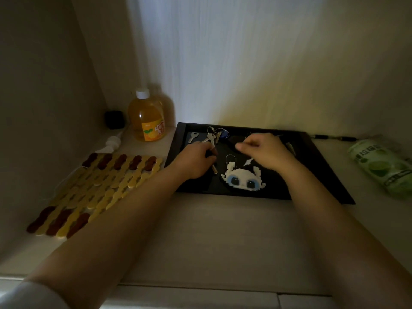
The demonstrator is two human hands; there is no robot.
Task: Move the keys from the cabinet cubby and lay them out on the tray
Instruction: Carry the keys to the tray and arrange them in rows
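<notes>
Keys [211, 137] on a ring lay at the tray's [323, 175] 11 o'clock corner. Nearer, left hand [196, 159] pinched a dark-headed key [213, 166]; right hand [265, 150] curled loosely, contents impossible to tell. At far 10 o'clock, single key [193, 137].

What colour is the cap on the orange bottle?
White; the bottle cap shows clearly in the head view.
</notes>
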